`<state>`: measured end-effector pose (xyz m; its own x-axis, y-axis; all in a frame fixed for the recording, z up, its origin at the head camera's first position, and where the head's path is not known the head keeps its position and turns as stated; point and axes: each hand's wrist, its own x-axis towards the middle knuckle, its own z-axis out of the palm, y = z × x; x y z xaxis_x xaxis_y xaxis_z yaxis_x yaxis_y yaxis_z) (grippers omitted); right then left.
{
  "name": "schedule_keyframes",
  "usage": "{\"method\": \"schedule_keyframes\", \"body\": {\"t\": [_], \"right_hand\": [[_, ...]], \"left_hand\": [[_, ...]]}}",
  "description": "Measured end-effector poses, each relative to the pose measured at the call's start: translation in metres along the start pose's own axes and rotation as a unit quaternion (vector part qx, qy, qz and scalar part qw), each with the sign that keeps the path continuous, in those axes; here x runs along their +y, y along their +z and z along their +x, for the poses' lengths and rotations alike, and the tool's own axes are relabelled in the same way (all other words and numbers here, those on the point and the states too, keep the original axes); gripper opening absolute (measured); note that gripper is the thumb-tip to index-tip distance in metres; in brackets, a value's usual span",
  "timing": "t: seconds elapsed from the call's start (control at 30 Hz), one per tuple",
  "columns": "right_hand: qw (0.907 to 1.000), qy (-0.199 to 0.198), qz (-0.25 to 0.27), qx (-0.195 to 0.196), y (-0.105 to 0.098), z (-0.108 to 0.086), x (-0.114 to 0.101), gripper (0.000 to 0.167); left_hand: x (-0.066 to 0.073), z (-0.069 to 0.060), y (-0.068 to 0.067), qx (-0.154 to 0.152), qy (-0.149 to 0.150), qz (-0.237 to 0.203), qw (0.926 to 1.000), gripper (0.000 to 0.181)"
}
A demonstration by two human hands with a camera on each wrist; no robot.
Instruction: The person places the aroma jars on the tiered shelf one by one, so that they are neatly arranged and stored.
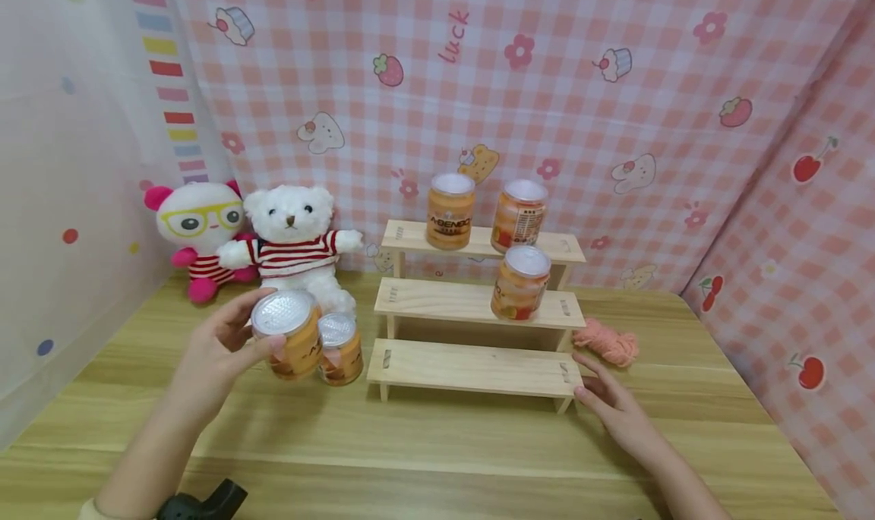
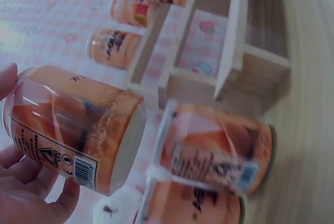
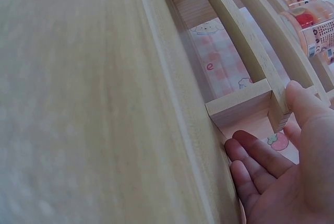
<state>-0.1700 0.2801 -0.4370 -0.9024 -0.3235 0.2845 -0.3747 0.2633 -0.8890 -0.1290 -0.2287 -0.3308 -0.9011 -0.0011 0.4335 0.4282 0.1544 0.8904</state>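
My left hand grips a can with an orange label and a silver lid, thumb on one side and fingers on the other. In the left wrist view the same can is tilted, showing its barcode. Close beside it stands a similar can; another can shows in the left wrist view. My right hand is at the right end of a three-step wooden rack. In the right wrist view its thumb touches the lowest board's end, with the other fingers loosely extended below.
Two cans stand on the top step, one a can showing its brand. A third can is on the middle step's right. Pink yarn lies right of the rack. A white bear and a panda-like plush sit back left.
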Motion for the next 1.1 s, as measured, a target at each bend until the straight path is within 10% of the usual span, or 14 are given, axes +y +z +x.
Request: {"method": "schedule_keyframes", "body": {"t": [1.1], "right_hand": [[0.9999,0.016,0.002,-0.003,-0.002,0.001,0.004,0.050]], "left_hand": [[0.009,0.055,0.107,-0.038,-0.032,-0.101,0.9936,0.056]]}}
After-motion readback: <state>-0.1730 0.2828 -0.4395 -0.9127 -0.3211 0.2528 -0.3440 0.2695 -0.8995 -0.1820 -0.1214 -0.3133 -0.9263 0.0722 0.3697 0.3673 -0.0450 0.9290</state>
